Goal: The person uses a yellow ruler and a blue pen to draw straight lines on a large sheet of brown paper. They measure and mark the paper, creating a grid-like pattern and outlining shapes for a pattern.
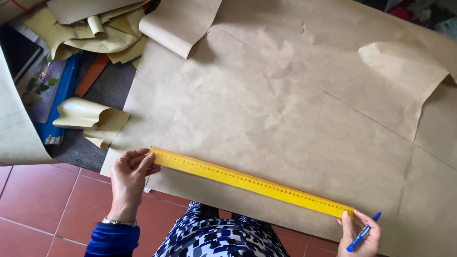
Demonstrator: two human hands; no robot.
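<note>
1. Yellow ruler [252, 183]: lies flat on the brown kraft paper [295, 104], near the edge of the sheet closest to the person. Its long axis runs diagonally across the view, from upper left to lower right, roughly following that near paper edge; the graduated face points up.
2. Left hand [129, 178]: fingers curled loosely over the ruler's left end, thumb and fingertips touching it, pinning rather than gripping.
3. Right hand [358, 233]: closed around a blue pen [362, 232], which points up and to the right; the thumb touches the ruler's right end.
4. Slip risk: the ruler is held only at its two ends. Uneven pressure from either hand could likely swing one end, so the straight edge pivots out of line.
5. Paper risk: the sheet is creased and overhangs the desk [102, 90] towards the red tiled floor [43, 200]. Pressure near that unsupported edge could buckle or shift the paper under the ruler.
6. Pen risk: with the right hand doing two jobs, lifting the thumb to use the pen may free that end.
7. Paper offcuts [93, 119]: curled, lying left of the sheet, apart from both hands.
</note>
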